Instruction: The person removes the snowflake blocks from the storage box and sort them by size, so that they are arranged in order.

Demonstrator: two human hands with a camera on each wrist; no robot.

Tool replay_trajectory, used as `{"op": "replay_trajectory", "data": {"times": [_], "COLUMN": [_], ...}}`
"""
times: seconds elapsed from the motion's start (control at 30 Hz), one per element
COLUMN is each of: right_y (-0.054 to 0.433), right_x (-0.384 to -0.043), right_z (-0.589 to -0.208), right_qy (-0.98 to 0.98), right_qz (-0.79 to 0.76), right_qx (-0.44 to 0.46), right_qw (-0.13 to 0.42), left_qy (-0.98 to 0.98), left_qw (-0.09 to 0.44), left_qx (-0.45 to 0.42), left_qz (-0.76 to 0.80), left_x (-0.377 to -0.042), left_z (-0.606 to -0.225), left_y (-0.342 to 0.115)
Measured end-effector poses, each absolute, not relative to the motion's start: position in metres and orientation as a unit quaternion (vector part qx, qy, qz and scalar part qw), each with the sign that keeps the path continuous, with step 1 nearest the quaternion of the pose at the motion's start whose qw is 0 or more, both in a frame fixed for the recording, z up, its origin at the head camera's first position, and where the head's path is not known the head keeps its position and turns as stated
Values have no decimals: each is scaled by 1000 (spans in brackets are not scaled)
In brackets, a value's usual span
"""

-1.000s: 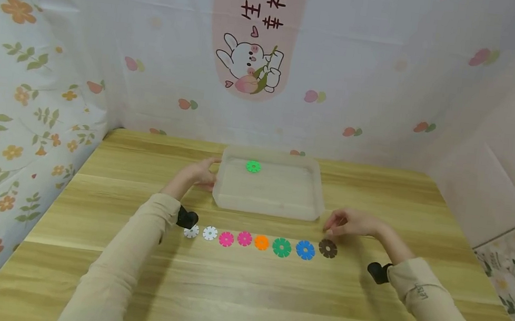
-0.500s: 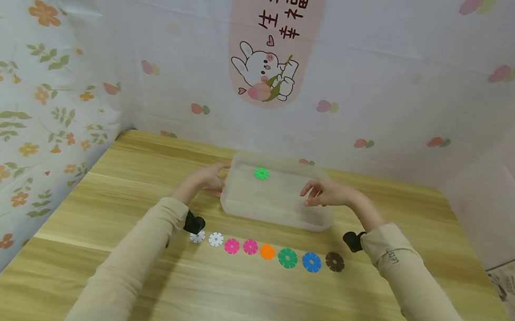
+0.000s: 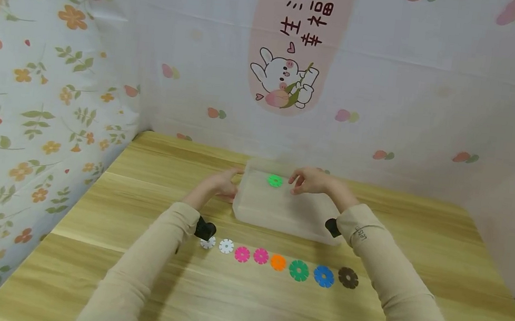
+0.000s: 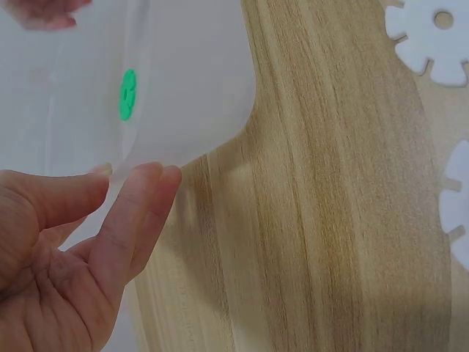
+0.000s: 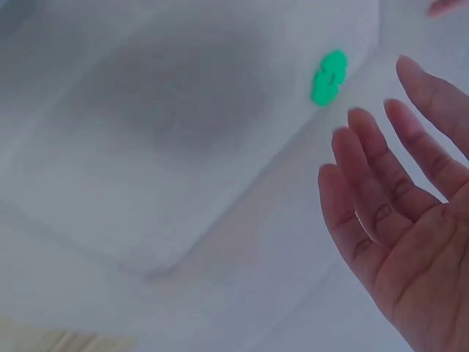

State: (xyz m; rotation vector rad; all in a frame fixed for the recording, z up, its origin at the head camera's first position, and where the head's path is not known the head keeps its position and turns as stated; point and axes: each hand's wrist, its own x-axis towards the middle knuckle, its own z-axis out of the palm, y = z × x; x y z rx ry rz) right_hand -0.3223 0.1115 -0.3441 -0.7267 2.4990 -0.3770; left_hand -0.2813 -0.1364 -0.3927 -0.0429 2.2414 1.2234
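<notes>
A translucent white plastic box point(image 3: 251, 214) stands at the back of the table, with one bright green notched snowflake disc point(image 3: 275, 181) lying inside. My left hand point(image 3: 222, 184) holds the box's left end; in the left wrist view its thumb point(image 4: 73, 198) and fingertips point(image 4: 150, 176) meet the edge of the wall. Over the inside of the box hovers my right hand point(image 3: 309, 181), just right of the green disc. Its fingers point(image 5: 374, 154) are spread and loosely bent, with nothing between them.
In front of the box runs a row of discs: white point(image 3: 226, 246), pink point(image 3: 242, 254), orange point(image 3: 278, 262), dark green point(image 3: 299, 270), blue point(image 3: 323, 276) and brown point(image 3: 348, 278). My left wrist camera point(image 3: 204, 228) overlaps the leftmost white one. A printed cloth point(image 3: 190, 84) hangs behind the table.
My right hand has moved from beside the brown disc up and left, over the box towards the green disc. My left hand stays at the box's left end. The head view has shifted.
</notes>
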Motion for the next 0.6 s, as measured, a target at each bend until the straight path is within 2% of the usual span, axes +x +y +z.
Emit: {"op": "replay_trajectory", "data": {"times": [0.43,0.6], "right_y": [89,84], "right_x": [-348,-369], "right_z": [-379,-405], "right_qy": [909,899], "right_qz": [-146,-117], "right_qx": [-290,-341], "right_qw": [262,249], "left_qy": [848,846], "left_qw": [279,281], "left_qx": [-15,-25], "left_qz": [451,453], "left_x": [-281,-281], "left_z": [-396,-396], "left_y": [-133,-135]}}
